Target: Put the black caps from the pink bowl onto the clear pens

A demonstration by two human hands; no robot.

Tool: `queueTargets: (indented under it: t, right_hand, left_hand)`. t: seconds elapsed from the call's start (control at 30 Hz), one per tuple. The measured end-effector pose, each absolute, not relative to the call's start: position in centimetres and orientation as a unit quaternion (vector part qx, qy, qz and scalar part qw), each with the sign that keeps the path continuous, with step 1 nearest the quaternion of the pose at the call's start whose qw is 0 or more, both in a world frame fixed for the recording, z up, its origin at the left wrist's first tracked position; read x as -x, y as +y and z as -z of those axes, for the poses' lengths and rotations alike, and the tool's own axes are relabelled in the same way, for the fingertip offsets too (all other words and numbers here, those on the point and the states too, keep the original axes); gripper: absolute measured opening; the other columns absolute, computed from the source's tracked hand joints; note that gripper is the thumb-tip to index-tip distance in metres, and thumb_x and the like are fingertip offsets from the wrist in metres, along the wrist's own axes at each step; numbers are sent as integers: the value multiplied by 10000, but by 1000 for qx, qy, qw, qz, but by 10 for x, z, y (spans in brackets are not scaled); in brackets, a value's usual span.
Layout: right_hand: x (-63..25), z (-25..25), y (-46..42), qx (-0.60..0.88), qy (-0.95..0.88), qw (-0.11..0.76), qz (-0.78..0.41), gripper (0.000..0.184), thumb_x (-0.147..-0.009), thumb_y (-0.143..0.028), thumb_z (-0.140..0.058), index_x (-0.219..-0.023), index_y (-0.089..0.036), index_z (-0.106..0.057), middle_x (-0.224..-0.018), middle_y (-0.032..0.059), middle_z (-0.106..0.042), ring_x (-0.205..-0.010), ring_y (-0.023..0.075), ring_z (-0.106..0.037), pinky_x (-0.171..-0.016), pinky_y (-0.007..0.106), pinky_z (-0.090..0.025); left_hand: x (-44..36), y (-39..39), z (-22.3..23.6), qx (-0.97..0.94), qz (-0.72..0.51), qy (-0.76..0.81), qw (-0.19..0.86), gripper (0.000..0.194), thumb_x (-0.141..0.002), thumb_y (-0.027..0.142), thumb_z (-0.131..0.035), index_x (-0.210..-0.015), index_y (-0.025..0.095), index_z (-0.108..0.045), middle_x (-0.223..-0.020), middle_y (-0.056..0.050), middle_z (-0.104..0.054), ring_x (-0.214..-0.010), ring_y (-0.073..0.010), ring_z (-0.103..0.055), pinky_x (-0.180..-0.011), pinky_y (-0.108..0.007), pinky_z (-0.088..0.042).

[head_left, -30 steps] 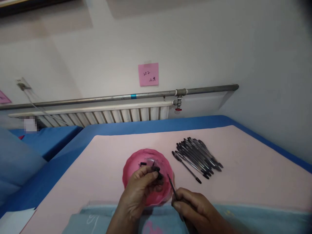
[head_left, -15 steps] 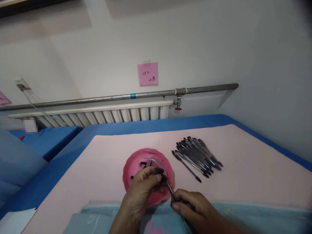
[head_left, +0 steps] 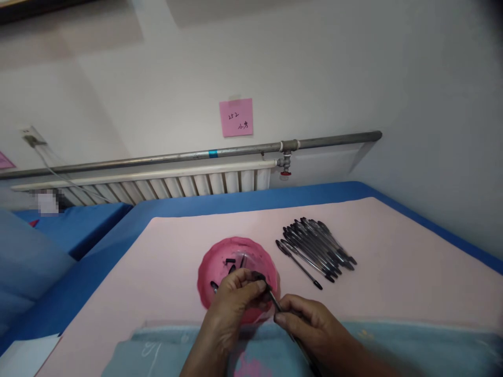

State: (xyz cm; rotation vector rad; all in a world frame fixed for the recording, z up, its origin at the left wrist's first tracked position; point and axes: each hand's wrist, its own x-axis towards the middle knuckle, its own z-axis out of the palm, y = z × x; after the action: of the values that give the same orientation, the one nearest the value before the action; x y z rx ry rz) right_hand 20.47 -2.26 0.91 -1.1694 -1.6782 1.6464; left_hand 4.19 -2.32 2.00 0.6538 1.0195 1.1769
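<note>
My left hand [head_left: 236, 301] is closed in a pinch over the front right part of a scalloped pink bowl [head_left: 205, 267], gripping the dark upper end of a pen [head_left: 275, 301]. My right hand [head_left: 310, 322] wraps its fingers around the same pen's barrel lower down, and the tail of the pen slants toward me below it. Fingers hide where the pen meets its dark end piece. Inside the bowl lie small black pen parts [head_left: 230, 261], some covered by my left hand. Right of the bowl rests a pile of clear-barrelled black pens [head_left: 314, 251].
Pink sheeting [head_left: 165, 262] covers the blue table [head_left: 251, 195]. A light blue cloth [head_left: 168, 348] lies along the near edge. Behind stand a white radiator [head_left: 188, 184] and a metal pipe [head_left: 168, 158] on the wall. Blue fabric [head_left: 27, 267] shows at the left.
My hands have come slightly closer together along the pen, with less of the barrel showing between them. The whole view has shifted slightly.
</note>
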Motion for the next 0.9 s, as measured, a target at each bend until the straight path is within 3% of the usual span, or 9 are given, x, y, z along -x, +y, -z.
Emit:
queueTargets:
  t: [0.17,0.57,0.8,0.9]
  right_hand:
    - [-206,-12,-23,422,-598,234,-640,177,-732,-352,-536,-700,-178,-521,-544,-68,-408,-501,84,-375,-479,202,-295]
    - [-206,-9,-22,426,-585,248,-644,205,-751,-384,-518,-693,-187,-513,-520,-71,-414,-432,66,-327,-454,207,-272]
    - [-204,-11,-25,433,-566,254,-653,218,-722,-398,-538,-662,-193,-492,-539,-59,-431,-471,80,-367,-465,216,-284]
    - [-206,-9,-19,441,-566,257,-648,232,-710,-417,-552,-674,-196,-492,-516,-73,-396,-454,76,-341,-450,216,-262]
  left_hand:
    - [-31,-18,-20,-274,-561,457,634,224,-624,250,-730,-753,114,-608,-668,-14,-603,-586,-104,-563,-561,-224,-445]
    - [-38,-18,-16,-314,-533,464,634,240,-618,281,-728,-718,118,-584,-644,-16,-589,-552,-105,-545,-568,-249,-444]
    - [-44,-18,-11,-320,-528,455,642,207,-639,269,-705,-698,115,-581,-616,-6,-576,-543,-92,-534,-569,-233,-425]
    - [-35,-17,-16,-320,-531,472,627,237,-640,292,-701,-761,112,-605,-667,-22,-605,-579,-103,-552,-592,-240,-435]
